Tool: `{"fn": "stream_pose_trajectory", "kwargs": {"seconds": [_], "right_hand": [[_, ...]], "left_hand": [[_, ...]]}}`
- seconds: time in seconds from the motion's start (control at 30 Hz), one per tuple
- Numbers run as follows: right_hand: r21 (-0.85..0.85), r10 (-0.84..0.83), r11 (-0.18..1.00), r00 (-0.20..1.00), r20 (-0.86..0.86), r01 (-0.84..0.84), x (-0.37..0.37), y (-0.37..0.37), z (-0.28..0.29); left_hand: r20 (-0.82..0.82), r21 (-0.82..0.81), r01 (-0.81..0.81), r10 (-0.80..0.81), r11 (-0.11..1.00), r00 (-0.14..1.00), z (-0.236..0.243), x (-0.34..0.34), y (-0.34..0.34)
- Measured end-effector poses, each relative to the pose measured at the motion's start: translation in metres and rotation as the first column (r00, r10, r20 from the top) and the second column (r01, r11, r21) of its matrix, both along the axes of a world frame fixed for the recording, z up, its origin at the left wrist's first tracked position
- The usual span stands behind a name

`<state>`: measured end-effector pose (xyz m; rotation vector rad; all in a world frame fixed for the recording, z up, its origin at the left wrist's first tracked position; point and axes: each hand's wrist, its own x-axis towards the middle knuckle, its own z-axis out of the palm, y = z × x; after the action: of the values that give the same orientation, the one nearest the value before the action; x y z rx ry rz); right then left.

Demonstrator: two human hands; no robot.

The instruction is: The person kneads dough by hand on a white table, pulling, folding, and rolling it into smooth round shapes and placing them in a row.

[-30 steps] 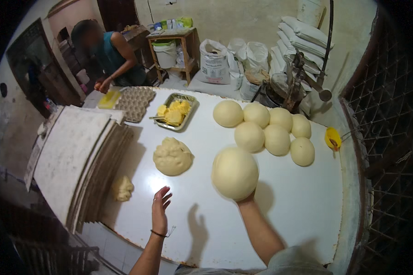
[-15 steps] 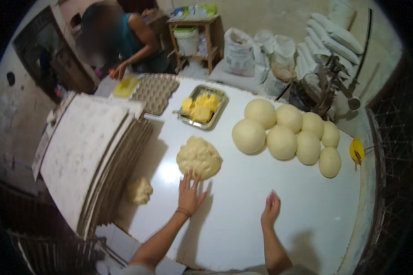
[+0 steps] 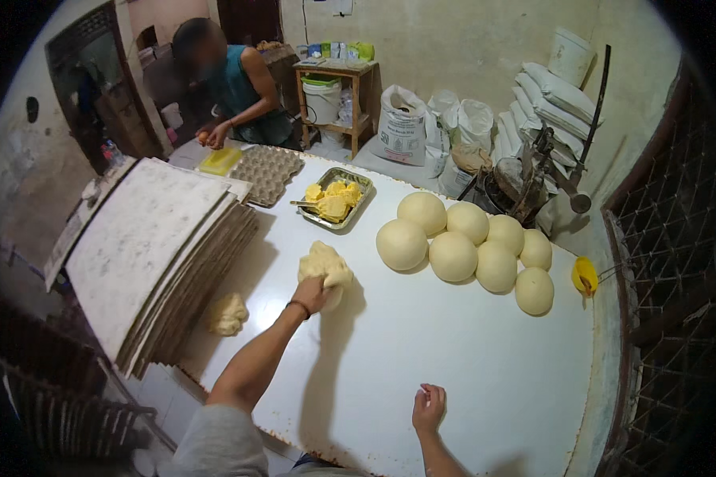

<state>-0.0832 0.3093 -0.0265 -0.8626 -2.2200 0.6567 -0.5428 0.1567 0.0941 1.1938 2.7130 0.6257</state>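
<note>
My left hand [image 3: 313,294], with a bracelet at the wrist, grips the near edge of a soft, lumpy piece of dough [image 3: 326,262]. The dough looks bunched up and partly raised off the white tabletop [image 3: 390,342]. Its underside is hidden. Off to the right and nearer me, my right hand [image 3: 429,408] hovers with fingers curled in and nothing visible in them. A smaller scrap of dough [image 3: 228,315] lies left of my left forearm. Several smooth, round dough balls [image 3: 453,256] sit grouped at the right back of the table.
A foil-like tray [image 3: 361,197] of yellow fat with a utensil stands behind the dough. Beyond are an egg carton [image 3: 266,171] and a person [image 3: 250,87] holding an egg. Stacked boards [image 3: 151,246] crowd the left edge. A yellow scoop [image 3: 585,276] lies far right, near a metal grille [image 3: 676,238].
My left hand has gone from resting open on the flattened dough to gripping it, and the dough has bunched up. My right hand has come nearer to me. The view has tilted up.
</note>
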Motion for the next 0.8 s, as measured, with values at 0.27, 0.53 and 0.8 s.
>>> {"fn": "stream_pose_trajectory", "kwargs": {"seconds": [0.27,0.53,0.8], "right_hand": [[-0.398,0.547,0.581,0.702,-0.455,-0.71,-0.002,-0.003,0.168],[-0.312,0.556,0.67,0.734,-0.39,-0.673,0.067,0.022,0.363],[0.512,0.605,0.778,0.653,-0.456,-0.364,0.094,0.073,0.441]], "left_hand": [[0.831,0.309,-0.152,-0.188,0.939,0.524,0.145,0.218,-0.025],[0.225,0.559,0.308,-0.499,0.77,0.837,0.298,0.394,-0.005],[-0.794,0.456,0.72,-0.127,0.523,0.595,0.339,0.403,0.044]]}}
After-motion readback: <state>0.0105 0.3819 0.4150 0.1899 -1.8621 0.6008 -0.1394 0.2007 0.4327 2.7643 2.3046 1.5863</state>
